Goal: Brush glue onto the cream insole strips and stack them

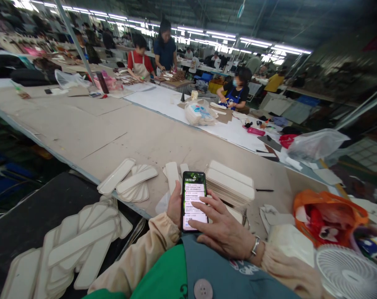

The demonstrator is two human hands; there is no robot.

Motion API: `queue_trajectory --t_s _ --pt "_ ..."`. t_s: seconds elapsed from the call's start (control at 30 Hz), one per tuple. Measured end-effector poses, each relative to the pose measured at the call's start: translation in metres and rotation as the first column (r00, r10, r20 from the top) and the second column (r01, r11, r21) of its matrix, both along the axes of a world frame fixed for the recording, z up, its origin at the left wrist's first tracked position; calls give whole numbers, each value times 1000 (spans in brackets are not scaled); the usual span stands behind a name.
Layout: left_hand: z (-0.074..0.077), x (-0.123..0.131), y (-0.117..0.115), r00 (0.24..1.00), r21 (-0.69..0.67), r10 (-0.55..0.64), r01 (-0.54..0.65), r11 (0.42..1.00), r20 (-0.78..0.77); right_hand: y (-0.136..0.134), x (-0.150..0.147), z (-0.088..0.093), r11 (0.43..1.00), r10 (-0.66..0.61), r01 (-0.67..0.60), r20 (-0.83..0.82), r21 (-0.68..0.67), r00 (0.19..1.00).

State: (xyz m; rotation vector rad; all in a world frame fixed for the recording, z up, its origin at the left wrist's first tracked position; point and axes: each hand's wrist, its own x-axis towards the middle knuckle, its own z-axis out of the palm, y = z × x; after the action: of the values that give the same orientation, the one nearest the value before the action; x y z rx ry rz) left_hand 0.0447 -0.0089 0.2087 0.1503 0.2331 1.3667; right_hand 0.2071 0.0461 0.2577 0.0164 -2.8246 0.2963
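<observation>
My left hand (175, 204) grips a black smartphone (193, 200) upright, its lit screen facing me. My right hand (223, 229) lies over the lower right of the phone with fingers spread, a fingertip touching the screen, and wears a metal bracelet at the wrist. Both arms are in beige sleeve covers over a green and grey apron. Just beyond the phone sits a stack of cream oblong cut pieces (230, 182). More cream pieces (129, 181) lie fanned out to the left on the table.
A long beige worktable (91, 120) stretches away. Cream pieces (82, 243) pile on a dark surface at lower left. An orange plastic bag (329, 216) and a white fan (350, 272) sit at right. Several other people work at the far side.
</observation>
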Motion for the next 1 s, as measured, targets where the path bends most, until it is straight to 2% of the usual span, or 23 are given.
queue_trajectory --t_s 0.1,0.2,0.33,0.53,0.7,0.8,0.9,1.0 --pt "-2 -2 0 1000 11 -1 1 1000 -6 2 5 -3 999 -46 46 -72 0 996" --pt "-3 -4 1 1000 24 -13 13 1000 -16 5 14 -5 987 -159 160 -201 -15 967" --pt "-3 -4 3 999 4 39 -39 999 -21 8 23 -8 970 -238 244 -313 -21 920" --pt "-3 -1 4 998 0 -67 67 998 -2 9 23 -8 979 -200 204 -236 -6 951" --pt "-3 6 5 1000 -1 -9 9 1000 14 7 16 -7 989 -140 144 -106 30 984" --pt "-2 11 5 999 -19 -20 20 1000 31 5 10 -5 991 -125 126 -41 33 991" --pt "-4 15 4 999 -17 -32 32 999 44 4 6 -5 991 -130 131 -28 33 991" --pt "-8 14 2 998 -12 -39 40 999 50 6 9 -8 987 -159 161 -95 22 983"
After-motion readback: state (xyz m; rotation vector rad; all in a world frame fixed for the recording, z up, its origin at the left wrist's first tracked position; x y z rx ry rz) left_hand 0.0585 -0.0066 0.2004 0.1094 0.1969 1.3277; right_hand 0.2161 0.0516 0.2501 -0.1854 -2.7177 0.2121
